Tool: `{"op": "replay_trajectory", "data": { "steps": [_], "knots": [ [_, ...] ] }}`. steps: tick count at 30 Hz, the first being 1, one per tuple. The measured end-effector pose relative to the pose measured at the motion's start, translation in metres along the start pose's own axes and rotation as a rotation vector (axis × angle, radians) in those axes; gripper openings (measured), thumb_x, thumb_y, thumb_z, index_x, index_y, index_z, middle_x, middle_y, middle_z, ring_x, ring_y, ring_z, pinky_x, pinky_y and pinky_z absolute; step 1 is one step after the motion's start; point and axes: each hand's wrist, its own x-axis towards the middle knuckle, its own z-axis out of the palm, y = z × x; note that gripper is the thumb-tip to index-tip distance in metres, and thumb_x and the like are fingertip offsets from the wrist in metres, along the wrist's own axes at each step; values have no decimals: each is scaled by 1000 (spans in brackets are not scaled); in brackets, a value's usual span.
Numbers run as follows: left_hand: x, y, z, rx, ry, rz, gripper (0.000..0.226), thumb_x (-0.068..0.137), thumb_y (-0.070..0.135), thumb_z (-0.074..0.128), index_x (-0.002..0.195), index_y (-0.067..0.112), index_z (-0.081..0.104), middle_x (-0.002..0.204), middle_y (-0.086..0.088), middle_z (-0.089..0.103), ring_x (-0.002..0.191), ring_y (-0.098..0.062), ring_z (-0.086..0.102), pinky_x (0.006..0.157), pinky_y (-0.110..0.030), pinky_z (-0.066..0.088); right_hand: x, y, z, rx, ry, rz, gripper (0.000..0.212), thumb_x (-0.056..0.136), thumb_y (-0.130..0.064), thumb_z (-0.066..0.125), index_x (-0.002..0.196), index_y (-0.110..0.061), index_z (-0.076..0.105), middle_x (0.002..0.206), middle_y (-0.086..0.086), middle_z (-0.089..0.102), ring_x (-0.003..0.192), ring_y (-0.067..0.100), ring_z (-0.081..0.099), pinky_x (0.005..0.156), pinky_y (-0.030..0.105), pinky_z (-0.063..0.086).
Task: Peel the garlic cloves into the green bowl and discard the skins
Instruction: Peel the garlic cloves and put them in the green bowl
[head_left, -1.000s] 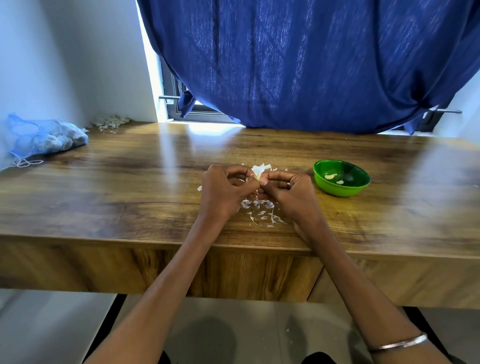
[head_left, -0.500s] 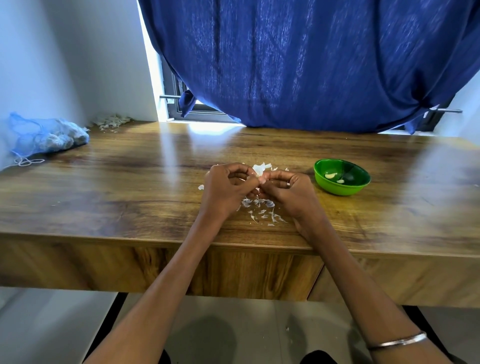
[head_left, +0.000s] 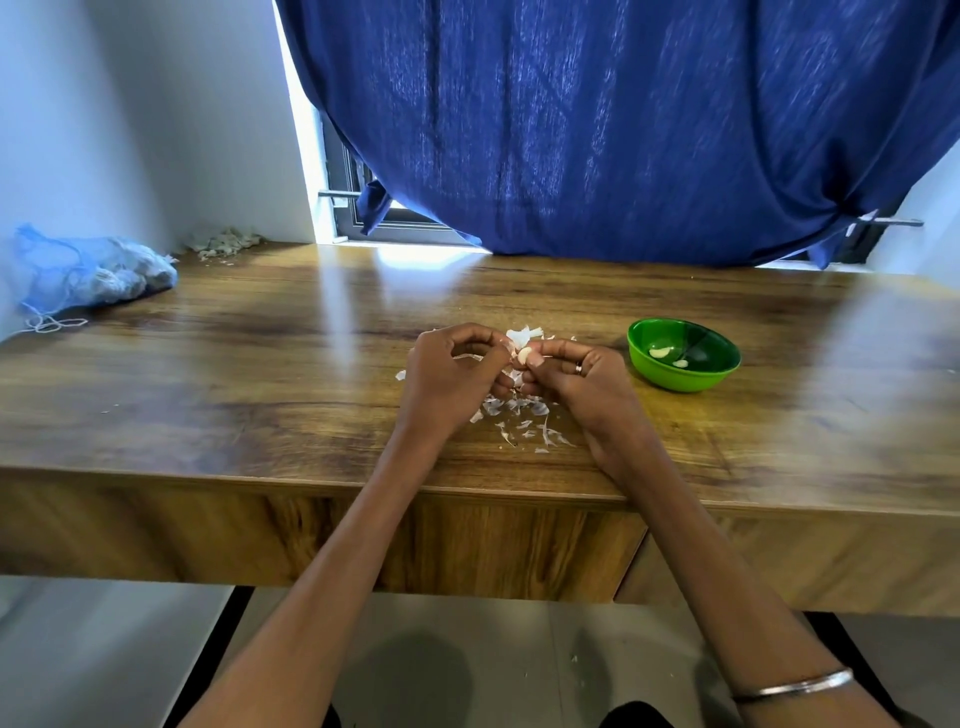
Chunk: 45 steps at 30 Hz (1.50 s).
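A pale garlic clove (head_left: 524, 355) sits between the fingertips of both hands over the middle of the wooden table (head_left: 260, 374). My left hand (head_left: 451, 375) pinches it from the left and my right hand (head_left: 582, 376) pinches it from the right. White skin (head_left: 522, 334) sticks up just behind the clove. Loose skin scraps (head_left: 519, 421) lie on the table under the hands. The green bowl (head_left: 683, 354) stands to the right of my right hand, apart from it, with two peeled cloves (head_left: 661, 353) inside.
A blue mesh bag (head_left: 88, 273) holding garlic lies at the table's far left. A small heap of dry skins (head_left: 221, 241) is in the back left corner. A blue curtain (head_left: 623, 130) hangs behind the table. The table's front edge runs just below my wrists.
The hands have stayed in place, working at the clove. The pale clove now shows bare between the fingertips, where skin covered it before.
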Motion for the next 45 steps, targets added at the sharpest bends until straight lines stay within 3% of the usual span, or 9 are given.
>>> {"op": "replay_trajectory", "data": {
  "steps": [10,14,20,26,29,33,39,43,45],
  "knots": [
    [-2,-4,-1,191,84,135,43,89,-9,50,91,20,82,88,6,78,71,-7,74,68,-25,61,5,3,0,89,43,50,15,97,-7,64,109,2,69,92,15,75,71,11,71,72,21,61],
    [-4,-1,0,262,128,230,31,88,-2,61,91,19,83,88,10,77,75,1,70,64,-8,51,4,2,-1,68,18,29,24,91,-21,73,104,-1,72,91,12,76,72,12,70,77,23,60],
    [-1,-5,0,313,129,301,14,93,16,73,105,13,80,90,12,74,70,15,63,71,-2,46,0,4,2,-145,-10,-63,8,91,-10,73,93,-17,77,88,11,77,75,16,67,80,36,58],
    [0,-8,0,436,54,315,41,87,-17,55,106,11,79,104,-4,77,88,-9,70,75,-1,46,-1,5,1,-316,36,-159,16,86,-34,78,85,-18,78,75,5,75,61,12,63,58,26,52],
    [-1,-5,2,422,54,331,19,94,5,66,107,10,78,102,-3,78,88,-3,67,77,-1,44,1,7,0,-382,57,-173,19,85,-37,79,83,-18,78,71,5,74,56,12,61,54,26,50],
    [-1,-9,2,367,99,333,22,100,21,64,88,9,78,71,-1,74,60,-11,68,61,-34,54,4,9,0,-442,43,-224,7,90,-16,75,92,-18,81,82,-8,77,71,-1,68,60,19,54],
    [-4,-2,1,434,152,367,12,83,11,82,94,13,82,86,-3,79,73,-13,73,72,-29,59,-1,3,1,-454,150,-239,12,77,-32,88,82,-24,80,69,-14,74,60,-1,69,55,18,56],
    [-5,-3,-1,452,212,337,14,82,2,79,94,11,82,91,-2,79,79,-12,74,74,-3,47,-2,3,1,-504,184,-227,24,69,-37,91,75,-19,77,47,-18,61,41,-5,52,43,9,37],
    [-6,-1,1,448,214,375,9,91,10,74,96,9,81,87,-3,79,74,-14,73,71,-10,52,-2,6,1,-528,157,-224,18,74,-35,88,77,-21,77,53,-15,64,44,-5,57,46,10,42]
  ]
}}
